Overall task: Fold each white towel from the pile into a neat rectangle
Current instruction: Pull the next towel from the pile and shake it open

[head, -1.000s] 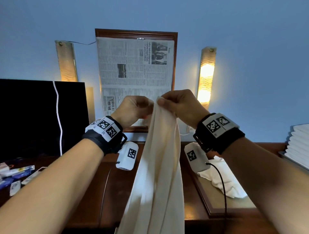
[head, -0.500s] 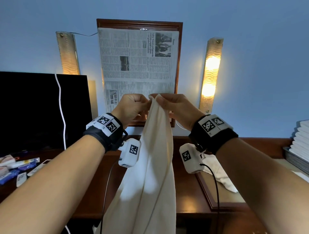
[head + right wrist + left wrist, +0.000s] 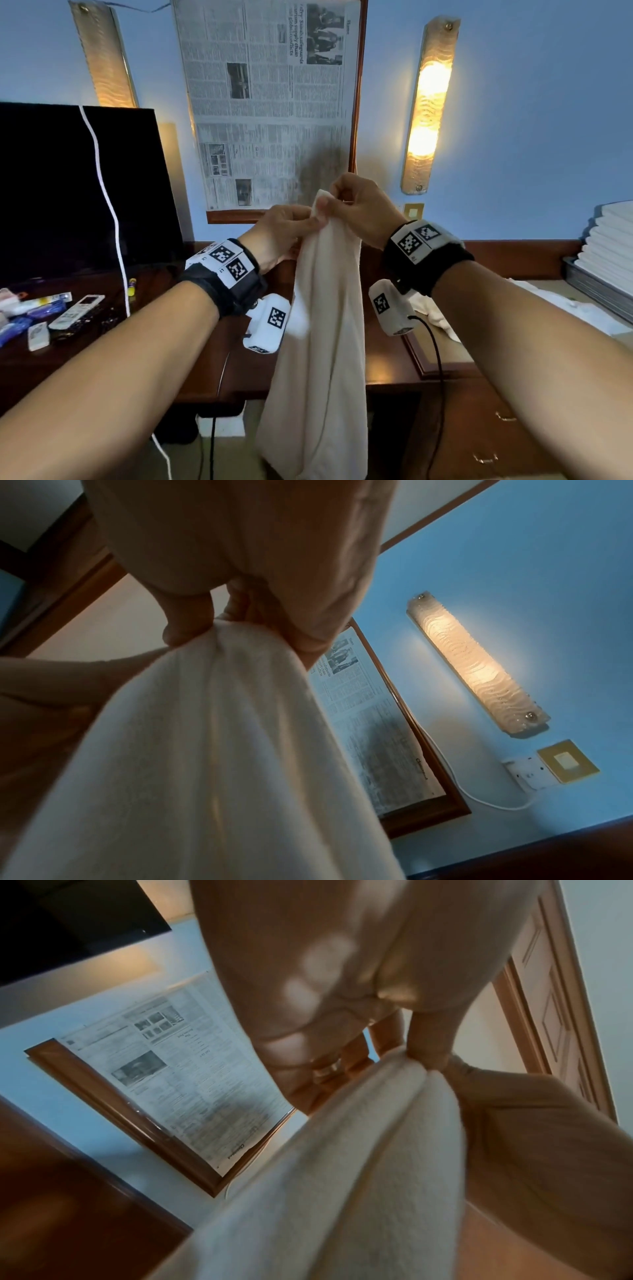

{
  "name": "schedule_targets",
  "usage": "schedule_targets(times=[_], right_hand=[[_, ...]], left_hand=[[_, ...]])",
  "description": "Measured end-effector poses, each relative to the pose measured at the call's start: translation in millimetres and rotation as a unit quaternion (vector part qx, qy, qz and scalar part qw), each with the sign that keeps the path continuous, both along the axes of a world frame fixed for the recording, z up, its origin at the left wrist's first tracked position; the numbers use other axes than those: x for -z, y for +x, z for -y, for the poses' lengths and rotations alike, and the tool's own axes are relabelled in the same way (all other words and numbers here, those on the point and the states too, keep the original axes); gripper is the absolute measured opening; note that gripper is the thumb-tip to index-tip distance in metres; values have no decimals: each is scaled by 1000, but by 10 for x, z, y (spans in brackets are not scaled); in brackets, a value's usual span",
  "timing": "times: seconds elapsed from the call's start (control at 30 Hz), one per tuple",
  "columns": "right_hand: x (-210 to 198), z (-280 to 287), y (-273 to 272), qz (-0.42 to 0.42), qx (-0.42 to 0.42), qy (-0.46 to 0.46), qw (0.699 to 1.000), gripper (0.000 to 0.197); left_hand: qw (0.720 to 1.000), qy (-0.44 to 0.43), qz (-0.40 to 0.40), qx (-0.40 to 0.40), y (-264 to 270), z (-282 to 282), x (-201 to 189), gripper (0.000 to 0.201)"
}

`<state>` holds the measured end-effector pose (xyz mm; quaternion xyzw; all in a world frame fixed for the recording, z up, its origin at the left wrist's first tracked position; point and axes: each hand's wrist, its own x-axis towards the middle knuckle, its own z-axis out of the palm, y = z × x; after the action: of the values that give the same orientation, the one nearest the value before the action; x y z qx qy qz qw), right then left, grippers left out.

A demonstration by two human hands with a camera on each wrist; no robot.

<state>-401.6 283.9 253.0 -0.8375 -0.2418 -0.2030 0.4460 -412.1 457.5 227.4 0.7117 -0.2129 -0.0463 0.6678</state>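
Observation:
A white towel hangs lengthwise in the air before me, over the front edge of the dark wooden desk. Its top end is bunched between both hands. My left hand pinches the towel's top from the left, and my right hand pinches the top corner from the right, slightly higher. In the left wrist view the thumb and fingers clamp the gathered towel. The right wrist view shows my thumb pressing the towel against the fingers.
More white towel cloth lies crumpled on the desk behind my right wrist. A stack of folded towels sits in a tray at the far right. A dark screen and remotes occupy the left. A newspaper-covered frame hangs on the wall.
Both hands, still pinching the towel's top, have come lower in view as the head tilted down. The right hand now sits a little higher than the left.

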Motion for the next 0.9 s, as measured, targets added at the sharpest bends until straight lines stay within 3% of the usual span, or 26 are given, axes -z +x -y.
schedule_targets(times=[0.13,0.27,0.37,0.5,0.67,0.77,0.83,0.9], right_hand=[[13,56,5,30,12,10,999,29],[190,189,-55,-30,4,27,999,26],[778,328,-45,-133,-1,27,991,28],[1578,562,-84,-192,92,-83,973,24],[2294,1076,-61,-254,198,-209,923,28],[2675,1379,-50,-314,224,-300,872,20],[2882,1611,-83,-354,254,-323,840,20],[3056,1836,-155,-387,288,-342,807,21]], left_hand=[[998,-5,47,-49,119,57,7,19],[983,71,138,-97,232,110,-24,32],[966,115,181,-142,306,98,-57,35],[952,126,195,-199,343,-72,-66,41],[943,111,191,-249,353,-409,12,42],[941,89,164,-284,401,-598,107,39],[937,68,159,-302,490,-757,184,28],[929,64,153,-330,588,-890,274,32]])
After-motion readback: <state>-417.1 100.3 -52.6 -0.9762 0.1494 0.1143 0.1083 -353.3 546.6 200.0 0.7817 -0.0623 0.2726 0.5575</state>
